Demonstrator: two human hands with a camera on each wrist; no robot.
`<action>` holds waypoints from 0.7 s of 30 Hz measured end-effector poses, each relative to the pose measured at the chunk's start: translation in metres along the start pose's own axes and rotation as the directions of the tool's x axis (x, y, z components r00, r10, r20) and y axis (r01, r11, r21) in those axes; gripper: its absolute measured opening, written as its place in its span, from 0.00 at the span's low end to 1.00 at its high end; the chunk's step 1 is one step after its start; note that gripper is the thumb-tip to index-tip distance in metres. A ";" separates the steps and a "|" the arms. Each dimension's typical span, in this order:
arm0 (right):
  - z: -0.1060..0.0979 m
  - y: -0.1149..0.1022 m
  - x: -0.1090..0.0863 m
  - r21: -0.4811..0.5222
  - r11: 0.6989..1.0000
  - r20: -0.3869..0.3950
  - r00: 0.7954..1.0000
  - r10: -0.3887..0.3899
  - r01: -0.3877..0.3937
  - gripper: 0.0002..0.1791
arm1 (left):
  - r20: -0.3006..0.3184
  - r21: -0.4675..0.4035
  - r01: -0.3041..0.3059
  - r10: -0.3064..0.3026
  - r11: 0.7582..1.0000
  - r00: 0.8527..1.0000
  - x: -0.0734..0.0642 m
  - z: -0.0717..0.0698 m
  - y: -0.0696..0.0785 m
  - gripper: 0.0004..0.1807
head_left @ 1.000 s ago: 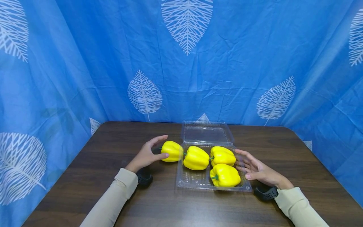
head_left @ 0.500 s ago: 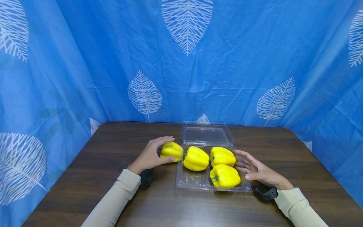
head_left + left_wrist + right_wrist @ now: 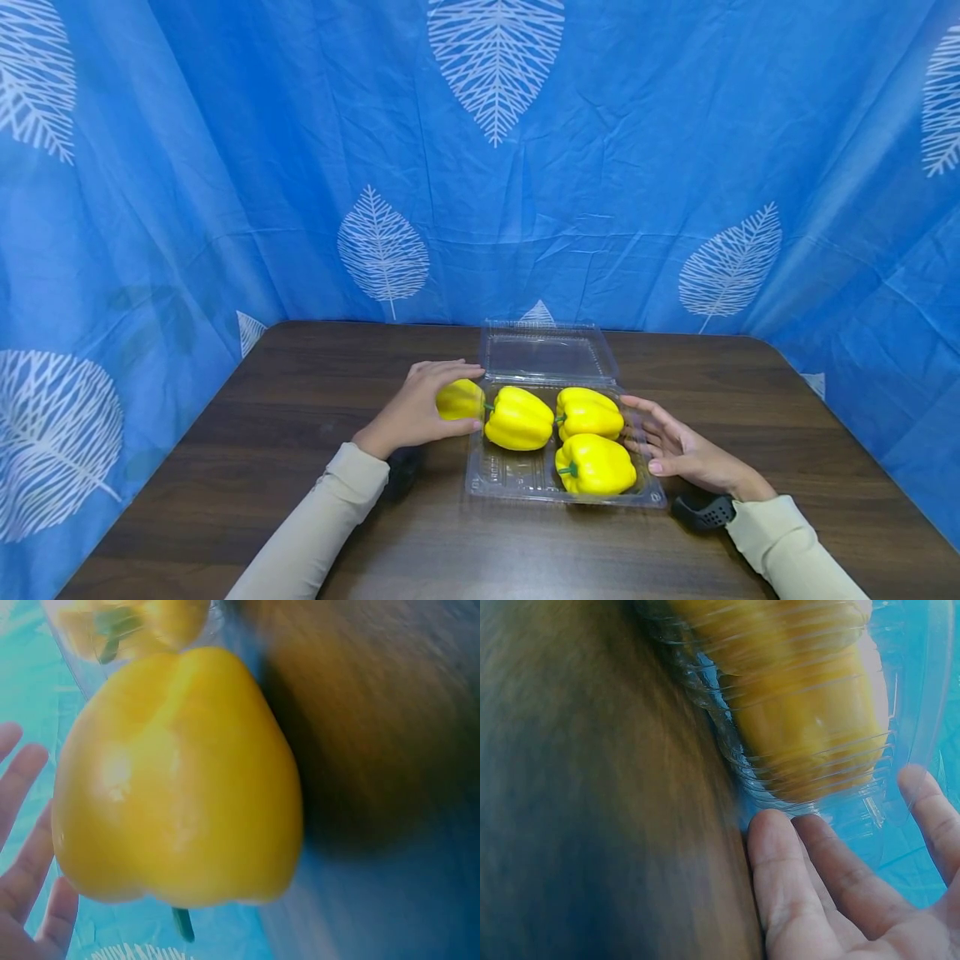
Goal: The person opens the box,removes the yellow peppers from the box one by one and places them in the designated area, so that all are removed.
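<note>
Just outside the left wall of a clear plastic clamshell box (image 3: 517,487) lies a yellow bell pepper (image 3: 180,780), its green stem pointing away from the box. My left hand (image 3: 423,408) reaches around this pepper, fingers beyond it and thumb on the near side. In the left wrist view its fingers spread beside the pepper. Inside the box sit 3 more yellow bell peppers: one at left (image 3: 519,418), one at back right (image 3: 588,414), one at front right (image 3: 596,465). My right hand (image 3: 686,450) is at the box's right wall, fingertips (image 3: 772,832) right at the ribbed plastic.
The box's clear lid (image 3: 549,354) lies folded back toward the far edge of the dark wooden table (image 3: 225,500). A blue curtain (image 3: 600,167) with white leaf prints hangs behind and around the table. Each wrist wears a dark strap.
My left hand has moved right, further over the pepper outside the box, and now hides more of it. The right hand, box and peppers inside have stayed put.
</note>
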State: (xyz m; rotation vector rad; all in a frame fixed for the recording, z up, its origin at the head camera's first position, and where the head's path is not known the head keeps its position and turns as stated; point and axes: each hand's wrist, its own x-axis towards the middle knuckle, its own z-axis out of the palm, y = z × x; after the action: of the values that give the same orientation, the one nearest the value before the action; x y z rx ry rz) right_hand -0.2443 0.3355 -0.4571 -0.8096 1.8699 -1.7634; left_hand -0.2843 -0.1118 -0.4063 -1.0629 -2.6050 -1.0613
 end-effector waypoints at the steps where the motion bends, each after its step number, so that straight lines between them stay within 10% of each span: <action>1: 0.000 0.000 0.000 0.000 1.000 0.000 1.000 -0.002 0.002 0.44 | 0.005 0.001 0.000 0.000 1.000 1.000 0.001 0.000 0.001 0.37; 21: 0.001 0.000 0.000 0.004 1.000 -0.002 1.000 0.001 -0.001 0.44 | 0.146 0.025 0.014 -0.017 1.000 0.989 0.022 0.008 0.012 0.37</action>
State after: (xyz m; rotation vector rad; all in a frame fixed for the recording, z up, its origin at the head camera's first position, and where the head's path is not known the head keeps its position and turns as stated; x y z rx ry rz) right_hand -0.2437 0.3351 -0.4568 -0.8053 1.8672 -1.7676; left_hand -0.2918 -0.0880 -0.3978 -1.1586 -2.7362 -0.9874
